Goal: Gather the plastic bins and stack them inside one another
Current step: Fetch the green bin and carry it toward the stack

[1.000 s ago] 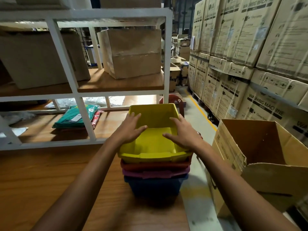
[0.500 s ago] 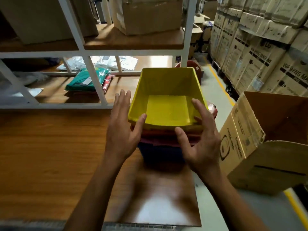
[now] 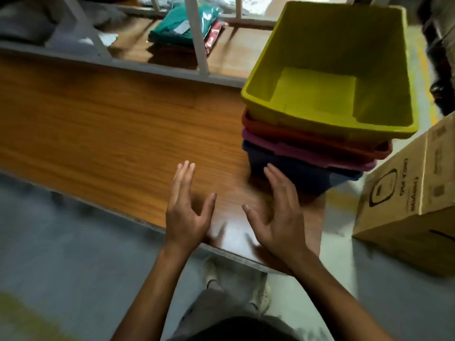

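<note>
Wooden tabletop (image 3: 110, 134), white shelf frame (image 3: 197, 38) behind, cardboard box (image 3: 406, 198) right; four nested bins (image 3: 320, 134), yellow on top, at tabletop's right end; both hands (image 3: 187, 212) (image 3: 280, 217) spread, holding nothing, frame blurred, green packet (image 3: 182, 25) partly hidden.

- my bare left hand (image 3: 186, 212) and right hand (image 3: 279, 217), forearms uncovered, no sleeves showing
- grey trousers (image 3: 221, 308), pale perforated clog shoes (image 3: 261, 295), dark top (image 3: 246, 328)
</note>
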`<control>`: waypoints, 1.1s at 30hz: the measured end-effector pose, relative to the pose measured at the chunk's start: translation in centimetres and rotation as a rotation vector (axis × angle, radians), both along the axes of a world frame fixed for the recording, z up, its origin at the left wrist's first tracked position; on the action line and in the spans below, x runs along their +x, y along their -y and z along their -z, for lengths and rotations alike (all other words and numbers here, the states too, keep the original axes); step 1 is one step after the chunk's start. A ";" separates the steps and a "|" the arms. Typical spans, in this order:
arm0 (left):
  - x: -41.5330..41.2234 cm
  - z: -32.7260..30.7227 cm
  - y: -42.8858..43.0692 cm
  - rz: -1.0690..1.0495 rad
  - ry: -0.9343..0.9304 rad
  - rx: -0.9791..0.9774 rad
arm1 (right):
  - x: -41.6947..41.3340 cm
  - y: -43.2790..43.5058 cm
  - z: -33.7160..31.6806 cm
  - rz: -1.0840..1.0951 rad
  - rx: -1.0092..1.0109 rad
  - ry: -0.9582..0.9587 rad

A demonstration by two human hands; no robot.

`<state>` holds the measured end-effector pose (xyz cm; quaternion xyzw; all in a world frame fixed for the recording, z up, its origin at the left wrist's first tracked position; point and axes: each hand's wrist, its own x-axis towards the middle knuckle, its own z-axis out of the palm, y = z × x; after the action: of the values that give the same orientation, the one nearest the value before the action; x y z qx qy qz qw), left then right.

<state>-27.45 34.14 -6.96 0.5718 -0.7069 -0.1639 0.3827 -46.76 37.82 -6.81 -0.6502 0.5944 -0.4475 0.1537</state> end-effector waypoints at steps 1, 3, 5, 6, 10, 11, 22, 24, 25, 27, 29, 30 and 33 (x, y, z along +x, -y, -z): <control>1.1 0.5 -0.5 -0.031 0.002 0.020 | 0.9 0.2 0.8 -0.034 0.040 -0.009; 3.4 1.4 -1.5 -0.093 -0.007 0.038 | 2.9 0.5 2.1 -0.104 0.088 -0.025; 5.8 2.1 -2.5 -0.165 -0.017 0.044 | 5.3 0.8 3.0 -0.175 0.109 -0.050; 7.1 2.4 -3.0 -0.203 -0.024 0.051 | 6.6 1.0 3.4 -0.211 0.121 -0.061; 12.4 3.2 -4.8 -0.337 -0.019 0.074 | 12.3 1.9 4.0 -0.362 0.143 -0.085; 13.8 3.5 -5.3 -0.362 -0.011 0.075 | 13.9 2.2 4.1 -0.403 0.139 -0.101; 34.9 6.8 -6.9 -0.602 0.016 0.119 | 38.0 6.9 5.4 -0.697 0.060 -0.115; 38.9 7.4 -6.9 -0.647 0.042 0.140 | 42.4 7.5 6.1 -0.752 0.087 -0.149; 40.8 7.9 -7.0 -0.669 0.049 0.157 | 44.6 7.8 6.5 -0.784 0.107 -0.182; 44.0 8.5 -7.1 -0.712 0.046 0.178 | 48.4 8.5 7.0 -0.843 0.141 -0.242; 47.1 9.0 -7.0 -0.771 0.043 0.177 | 52.3 9.6 7.3 -0.886 0.155 -0.283; 47.8 9.1 -6.8 -0.788 0.048 0.164 | 53.3 9.9 7.3 -0.891 0.150 -0.295; 51.7 9.0 -5.4 -0.873 0.007 0.144 | 58.2 12.0 7.7 -0.943 0.161 -0.322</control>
<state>24.26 39.57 -15.96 0.8427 -0.3870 -0.0339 0.3729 11.43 25.81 -14.49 -0.8948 0.2847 -0.1760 0.2954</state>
